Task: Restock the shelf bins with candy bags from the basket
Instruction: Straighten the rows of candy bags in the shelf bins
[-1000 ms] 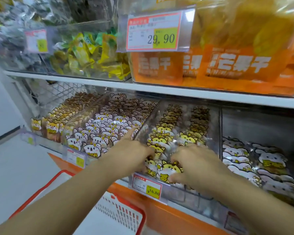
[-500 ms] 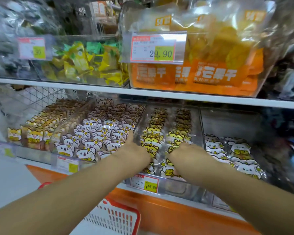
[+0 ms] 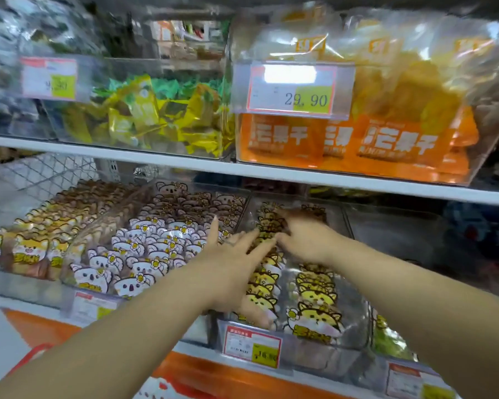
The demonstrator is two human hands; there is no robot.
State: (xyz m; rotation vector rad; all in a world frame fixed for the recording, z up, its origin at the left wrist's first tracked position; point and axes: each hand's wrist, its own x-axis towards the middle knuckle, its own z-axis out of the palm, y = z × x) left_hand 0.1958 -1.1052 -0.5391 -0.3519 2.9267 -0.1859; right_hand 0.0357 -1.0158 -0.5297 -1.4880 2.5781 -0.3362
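Hands meet over the clear bin (image 3: 323, 355) of cat-faced candy bags (image 3: 317, 318)

Rows are what the coming move turns on. The yellow cat-faced candy bags stand in two files inside the clear bin, each file running from 6 o'clock at the front wall back toward 12 o'clock under the upper shelf (image 3: 329, 180). The left hand (image 3: 234, 254) lies over the left file, fingers straight and spread, pointing toward 1 o'clock, gripping nothing. The right hand (image 3: 306, 240) sits just beside it at 3 o'clock, reaching further back over the files. Its fingers are smeared by motion, so I cannot tell whether they are curled on a bag or flat. Neither hand visibly carries a bag. Judging from this, the step in hand is tidying or pressing the files back, and the left hand is the nearer one to the front bags.

At 9 o'clock from this bin stands a bin full of koala-faced bags (image 3: 133, 283), and further along at 9 o'clock a third with orange fox-faced bags (image 3: 29, 251). The bin at 3 o'clock (image 3: 392, 234) looks dark and largely unfilled (its contents are hard to read). A price tag (image 3: 252, 347) hangs on the front of the cat-bag bin. The red basket (image 3: 36, 352) shows only a rim at 7 o'clock, well apart from both hands, and its contents are out of view
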